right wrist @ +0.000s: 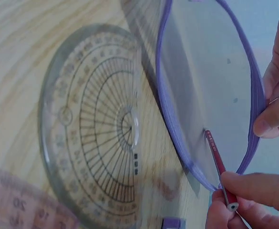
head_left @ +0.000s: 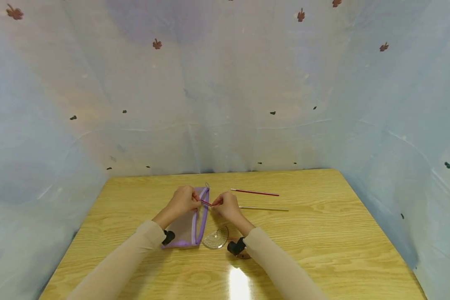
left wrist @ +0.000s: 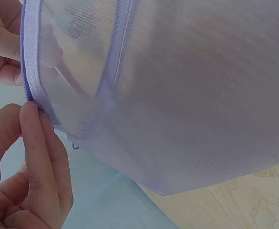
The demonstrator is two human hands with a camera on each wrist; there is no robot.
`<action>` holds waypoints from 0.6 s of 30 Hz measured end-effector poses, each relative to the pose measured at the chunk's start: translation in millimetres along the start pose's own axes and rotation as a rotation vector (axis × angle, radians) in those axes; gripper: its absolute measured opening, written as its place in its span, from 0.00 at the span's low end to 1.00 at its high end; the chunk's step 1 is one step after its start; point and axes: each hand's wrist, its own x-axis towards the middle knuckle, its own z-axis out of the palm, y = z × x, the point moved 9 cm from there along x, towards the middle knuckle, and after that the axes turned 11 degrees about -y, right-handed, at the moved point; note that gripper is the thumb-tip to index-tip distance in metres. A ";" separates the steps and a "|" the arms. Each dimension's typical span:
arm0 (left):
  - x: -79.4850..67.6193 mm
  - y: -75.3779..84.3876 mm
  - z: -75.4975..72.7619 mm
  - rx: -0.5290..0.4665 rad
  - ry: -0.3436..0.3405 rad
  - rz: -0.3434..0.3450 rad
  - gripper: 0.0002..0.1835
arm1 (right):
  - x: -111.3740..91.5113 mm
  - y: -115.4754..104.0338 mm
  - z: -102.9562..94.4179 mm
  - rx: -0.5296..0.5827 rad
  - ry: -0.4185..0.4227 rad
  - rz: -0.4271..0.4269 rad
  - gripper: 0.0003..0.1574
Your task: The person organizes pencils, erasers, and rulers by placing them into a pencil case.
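Note:
My left hand [head_left: 183, 199] pinches the zipped rim of a purple mesh pouch [left wrist: 201, 109]. The pouch's mouth gapes toward my right hand [head_left: 227, 206]. Between thumb and fingers my right hand holds a red pencil [right wrist: 216, 155] near one end, and the pencil's far end points into the open mouth. Through the mesh in the left wrist view, part of the pencil [left wrist: 68, 78] shows. Below the hands lies a clear protractor [head_left: 215, 238], flat on the table beside the pouch.
Another red pencil [head_left: 255, 192] and a gold-coloured one [head_left: 264, 208] lie to the right of my right hand. A pinkish see-through ruler [right wrist: 22, 200] is partly under my right wrist. A small purple object [right wrist: 172, 223] shows at the frame's bottom. A curtain [head_left: 225, 83] encloses the wooden table [head_left: 322, 241].

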 end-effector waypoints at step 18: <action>-0.3 1.2 -0.7 -0.007 0.000 -0.035 0.08 | -3.8 4.9 15.8 0.136 -0.079 0.102 0.01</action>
